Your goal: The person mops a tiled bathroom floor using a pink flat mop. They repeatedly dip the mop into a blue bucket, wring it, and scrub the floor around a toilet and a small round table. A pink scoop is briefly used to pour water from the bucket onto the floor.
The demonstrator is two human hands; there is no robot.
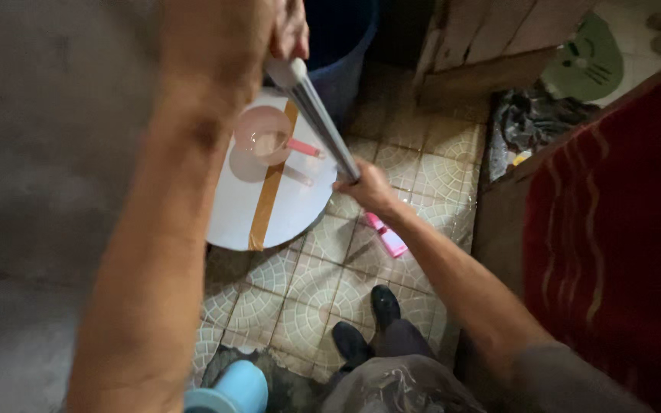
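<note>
I look down past both my arms at a tiled floor. My left hand [288,34], raised close to the camera, grips the upper end of a long grey pole [315,111]. My right hand [367,187] is closed around the same pole lower down. Below the pole lies a round white lid [248,222] with a strip of tan tape across it. On the lid rests a pink scoop [263,136] with a pink handle. A pink bottle [386,235] lies on the tiles just under my right wrist.
A dark blue bucket [343,42] stands beyond the lid. A grey concrete wall [40,153] fills the left side. A red cloth [613,229] covers a surface at right, with wooden boards [483,38] behind. My black shoes [369,321] stand on patterned tiles; a light blue container [227,391] sits at bottom.
</note>
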